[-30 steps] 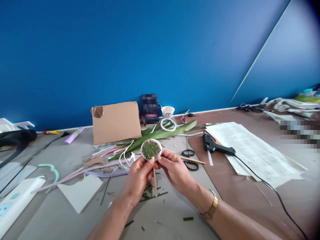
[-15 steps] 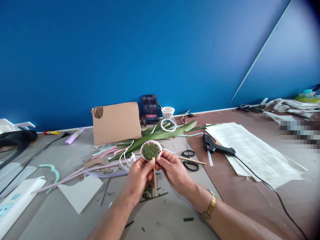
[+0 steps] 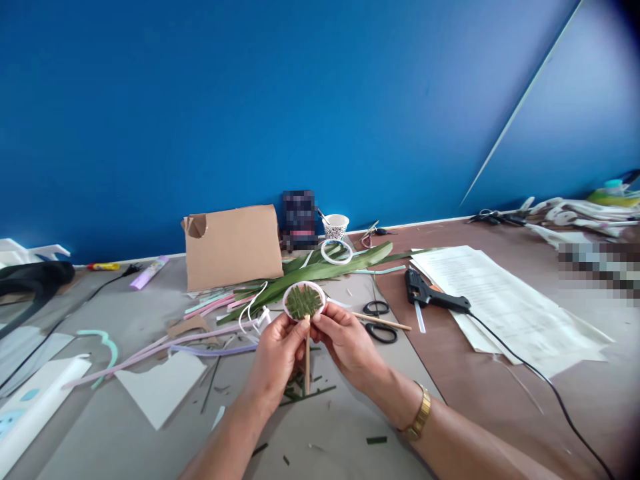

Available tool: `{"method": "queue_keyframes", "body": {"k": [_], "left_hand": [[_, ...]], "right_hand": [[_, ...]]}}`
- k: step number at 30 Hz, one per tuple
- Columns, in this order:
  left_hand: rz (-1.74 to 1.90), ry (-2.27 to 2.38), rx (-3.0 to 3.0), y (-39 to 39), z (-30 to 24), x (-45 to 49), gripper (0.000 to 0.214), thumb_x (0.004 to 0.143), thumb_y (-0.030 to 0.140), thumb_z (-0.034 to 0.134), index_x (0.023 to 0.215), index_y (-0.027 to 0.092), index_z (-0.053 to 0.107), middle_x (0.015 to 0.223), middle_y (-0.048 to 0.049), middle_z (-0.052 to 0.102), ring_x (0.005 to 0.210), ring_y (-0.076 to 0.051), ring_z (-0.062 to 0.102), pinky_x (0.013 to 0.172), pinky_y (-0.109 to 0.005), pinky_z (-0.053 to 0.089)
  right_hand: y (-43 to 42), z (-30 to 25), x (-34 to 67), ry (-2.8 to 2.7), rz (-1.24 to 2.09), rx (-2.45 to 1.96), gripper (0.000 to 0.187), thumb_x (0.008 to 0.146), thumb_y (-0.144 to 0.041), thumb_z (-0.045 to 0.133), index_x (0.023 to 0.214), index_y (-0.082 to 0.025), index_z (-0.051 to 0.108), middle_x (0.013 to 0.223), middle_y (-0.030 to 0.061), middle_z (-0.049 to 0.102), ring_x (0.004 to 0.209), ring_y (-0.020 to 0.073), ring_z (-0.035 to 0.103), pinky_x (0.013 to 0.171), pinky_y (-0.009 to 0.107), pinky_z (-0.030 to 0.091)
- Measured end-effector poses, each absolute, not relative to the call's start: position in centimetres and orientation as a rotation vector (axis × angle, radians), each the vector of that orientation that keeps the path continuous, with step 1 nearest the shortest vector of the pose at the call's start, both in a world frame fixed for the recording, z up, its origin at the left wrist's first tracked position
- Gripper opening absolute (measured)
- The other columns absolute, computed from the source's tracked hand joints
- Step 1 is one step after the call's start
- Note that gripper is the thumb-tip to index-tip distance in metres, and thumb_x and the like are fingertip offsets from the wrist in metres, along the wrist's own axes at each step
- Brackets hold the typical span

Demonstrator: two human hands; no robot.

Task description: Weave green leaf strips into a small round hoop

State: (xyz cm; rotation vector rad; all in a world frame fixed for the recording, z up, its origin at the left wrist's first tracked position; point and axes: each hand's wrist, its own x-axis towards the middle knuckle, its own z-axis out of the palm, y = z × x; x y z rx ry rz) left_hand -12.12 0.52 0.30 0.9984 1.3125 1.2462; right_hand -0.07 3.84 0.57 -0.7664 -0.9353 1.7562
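Both hands meet at a small round disc (image 3: 303,301) with a pale rim, its face covered in woven green leaf strips. A thin wooden stick (image 3: 307,363) hangs down from its lower edge, like a handle. My left hand (image 3: 280,347) pinches the disc's lower left side and the top of the stick between thumb and fingers. On the other side, my right hand (image 3: 350,340) grips the lower right rim, thumb in front. Part of the fingers is hidden behind the disc. Green leaf scraps (image 3: 295,387) lie on the table below.
Long green leaves (image 3: 325,267), a white ring (image 3: 337,251) and a cardboard piece (image 3: 233,248) lie beyond the hands. Black-handled scissors (image 3: 381,332) and another wooden stick (image 3: 383,321) are to the right, then a corded glue gun (image 3: 435,291) by paper sheets (image 3: 500,293). Pastel strips (image 3: 145,352) spread left.
The disc has shifted very slightly right, and the stick's lower end has swung a little left, now hanging more upright. Both hands keep the same hold.
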Motion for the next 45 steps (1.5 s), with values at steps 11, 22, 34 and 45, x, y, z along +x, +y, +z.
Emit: {"method": "queue_keyframes", "body": {"k": [11, 22, 34, 45], "left_hand": [[1.217, 1.353, 0.968, 0.4, 0.7, -11.9, 0.033, 0.077, 0.050, 0.064, 0.074, 0.017, 0.057, 0.046, 0.0081, 0.040, 0.041, -0.006, 0.034, 0.040, -0.018, 0.027], [1.229, 1.354, 0.969, 0.3, 0.7, -11.9, 0.033, 0.076, 0.049, 0.066, 0.074, 0.017, 0.057, 0.047, 0.0094, 0.039, 0.039, -0.005, 0.033, 0.040, -0.018, 0.028], [1.231, 1.370, 0.925, 0.1, 1.8, -11.5, 0.033, 0.072, 0.048, 0.069, 0.074, 0.017, 0.059, 0.045, 0.0103, 0.035, 0.037, -0.005, 0.031, 0.039, -0.018, 0.027], [1.218, 1.379, 0.958, 0.2, 1.4, -11.8, 0.033, 0.073, 0.048, 0.068, 0.072, 0.016, 0.060, 0.050, 0.0070, 0.045, 0.040, -0.006, 0.033, 0.040, -0.019, 0.027]], "right_hand": [[3.8, 0.5, 0.0, -0.911, 1.758, -0.791, 0.019, 0.066, -0.029, 0.069, 0.062, -0.016, 0.056, 0.054, -0.0045, 0.050, 0.053, 0.0086, 0.040, 0.056, 0.024, 0.032], [3.7, 1.0, 0.0, -0.783, 1.851, -0.753, 0.021, 0.059, -0.028, 0.075, 0.059, -0.016, 0.059, 0.053, -0.0040, 0.054, 0.051, 0.0078, 0.043, 0.054, 0.022, 0.034], [3.6, 1.3, 0.1, -0.846, 1.801, -0.710, 0.013, 0.062, -0.023, 0.071, 0.069, -0.016, 0.062, 0.061, -0.0033, 0.054, 0.055, 0.0087, 0.041, 0.056, 0.024, 0.033], [3.7, 1.2, 0.2, -0.939, 1.765, -0.706, 0.004, 0.062, -0.014, 0.060, 0.065, -0.017, 0.062, 0.061, -0.0024, 0.054, 0.058, 0.0104, 0.043, 0.059, 0.025, 0.035]]}}
